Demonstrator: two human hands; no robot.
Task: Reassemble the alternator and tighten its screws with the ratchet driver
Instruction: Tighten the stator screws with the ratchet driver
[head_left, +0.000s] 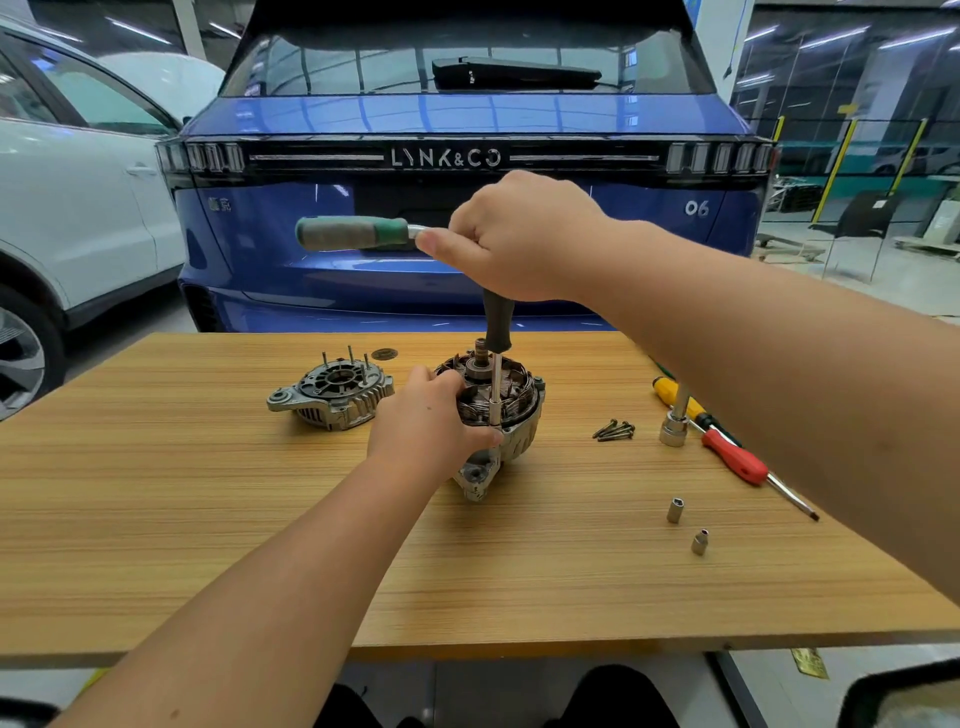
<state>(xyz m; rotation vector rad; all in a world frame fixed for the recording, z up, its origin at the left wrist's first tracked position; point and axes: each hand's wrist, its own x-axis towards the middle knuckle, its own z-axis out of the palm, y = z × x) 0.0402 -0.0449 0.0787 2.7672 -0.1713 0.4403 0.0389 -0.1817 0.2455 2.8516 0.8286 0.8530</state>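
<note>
Tan, finely streaked wooden table (208, 519); blue car (467, 114) at top centre; white car (78, 208) at upper left. Ratchet handle (353, 233) green and grey; screwdrivers red (733, 457) and yellow (670, 391); alternator (511, 410) silver with coppery windings.

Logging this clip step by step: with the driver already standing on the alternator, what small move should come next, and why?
Probably swing the green ratchet handle to turn the screw. The right hand grips the tool's top, its shaft stands upright with the tip at the alternator rim, and the left hand steadies the housing. The end cover and spare screws lie apart on the table.
</note>
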